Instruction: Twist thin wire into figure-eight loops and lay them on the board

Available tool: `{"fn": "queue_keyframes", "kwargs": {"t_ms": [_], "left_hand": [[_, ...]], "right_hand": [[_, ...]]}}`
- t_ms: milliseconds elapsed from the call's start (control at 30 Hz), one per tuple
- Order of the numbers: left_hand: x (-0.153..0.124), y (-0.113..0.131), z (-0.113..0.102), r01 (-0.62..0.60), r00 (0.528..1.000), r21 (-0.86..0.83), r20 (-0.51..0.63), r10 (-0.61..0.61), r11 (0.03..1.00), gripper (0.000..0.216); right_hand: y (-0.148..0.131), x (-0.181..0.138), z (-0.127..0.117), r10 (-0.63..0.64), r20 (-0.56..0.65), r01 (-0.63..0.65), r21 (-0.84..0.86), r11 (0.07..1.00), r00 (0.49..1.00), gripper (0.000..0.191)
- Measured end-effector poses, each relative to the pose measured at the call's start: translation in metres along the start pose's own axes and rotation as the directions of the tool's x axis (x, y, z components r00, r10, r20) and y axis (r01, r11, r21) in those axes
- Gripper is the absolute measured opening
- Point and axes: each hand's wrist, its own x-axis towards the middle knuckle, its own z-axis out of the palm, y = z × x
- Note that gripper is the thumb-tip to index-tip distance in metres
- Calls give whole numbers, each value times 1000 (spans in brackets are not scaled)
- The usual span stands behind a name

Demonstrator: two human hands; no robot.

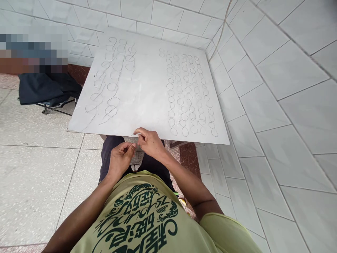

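My left hand is closed in a pinch, thumb against index finger, just below the front edge of a white board. Whatever sits in that pinch is too small to make out. Right beside it, my right hand is at the board's edge with its fingers bent and index finger crooked; a faint thin strand seems to show by its fingertip. On the board's left part lie long thin wire-like pieces with round loops. Rows of small wire-like double loops fill the right part.
White tiled walls border the board at the back and right. A thin cable runs down the corner. At left, a dark cloth-covered folding seat stands on the speckled floor, beside a blurred-out patch. My legs are under the board.
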Motion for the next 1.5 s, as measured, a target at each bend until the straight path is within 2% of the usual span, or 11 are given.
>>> {"fn": "queue_keyframes", "kwargs": {"t_ms": [167,300,433,533,633,767,933,1033,1167,1367,1500], "left_hand": [[7,5,2,56,998,-159,-8,-58,986,28],[7,11,-3,133,991,-367,73,-115,920,41],[5,12,-11,296,953,-540,223,-206,788,54],[7,12,-15,394,914,-560,322,-246,729,57],[10,11,-16,433,894,-547,364,-262,716,55],[10,12,-12,435,894,-559,362,-264,706,47],[4,12,-4,402,914,-529,287,-288,748,48],[1,9,-4,327,941,-495,246,-231,805,41],[0,6,-6,214,972,-465,190,-139,859,32],[1,9,-6,172,985,-585,105,-137,793,29],[1,10,-5,140,989,-628,57,-135,765,29]], "right_hand": [[5,-1,9,73,-96,-61,116,991,993,25],[9,0,-1,118,-105,-102,151,983,987,22],[7,0,-9,128,-119,-112,129,985,985,22],[6,-1,-9,114,-118,-100,117,988,986,23],[6,-2,-5,106,-108,-94,116,989,988,24],[9,-5,2,97,-80,-85,134,987,992,24],[9,-8,2,99,-9,-95,207,974,995,21],[6,-9,-4,124,67,-136,241,961,990,20],[0,-10,-12,84,132,-113,224,968,988,15],[-8,-15,-8,123,122,-151,257,955,985,8],[-8,-18,0,169,173,-220,341,914,970,9]]}}
